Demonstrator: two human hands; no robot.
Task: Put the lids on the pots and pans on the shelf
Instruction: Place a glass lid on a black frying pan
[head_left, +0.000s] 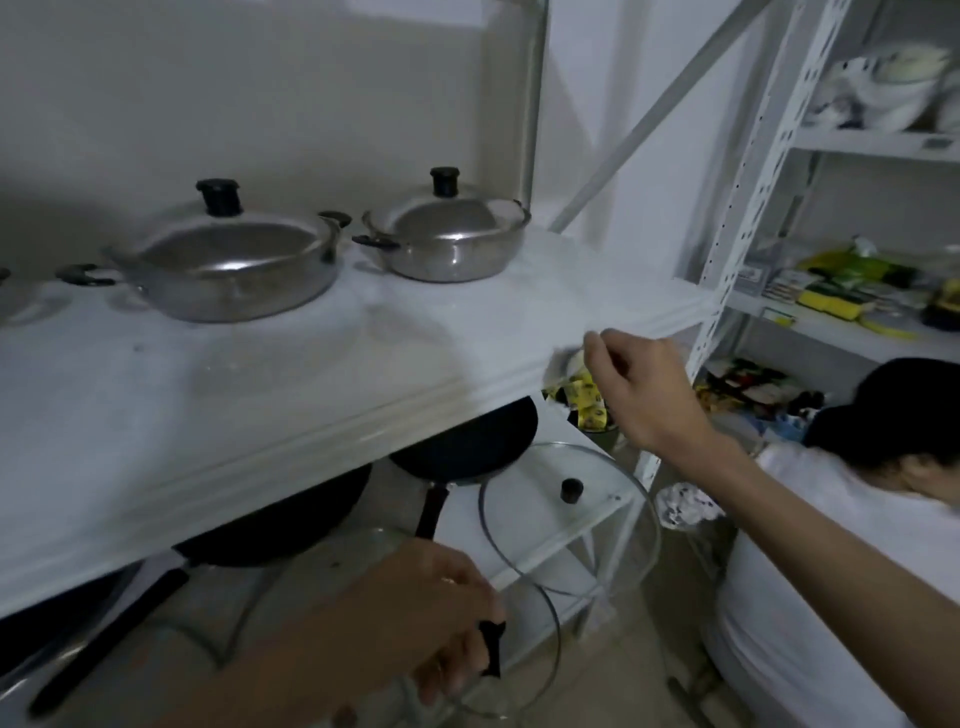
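Observation:
Two steel pots (228, 270) (447, 244) stand on the white upper shelf (363, 374), each with a steel lid with a black knob on it. On the lower shelf sit two black pans (467, 447) (291, 519), uncovered, with their handles pointing toward me. A glass lid (571, 490) rests at the right end of that lower shelf. My left hand (441, 618) grips the black knob of a second glass lid (550, 623), held low in front of the pans. My right hand (639, 395) hovers at the upper shelf's front edge, fingers loosely curled and holding nothing.
Another person in a white shirt (810, 571) crouches at the lower right, close to my right arm. A white metal rack (737, 218) with packets and bowls stands at the right. A third pot's edge (5, 301) shows at the far left.

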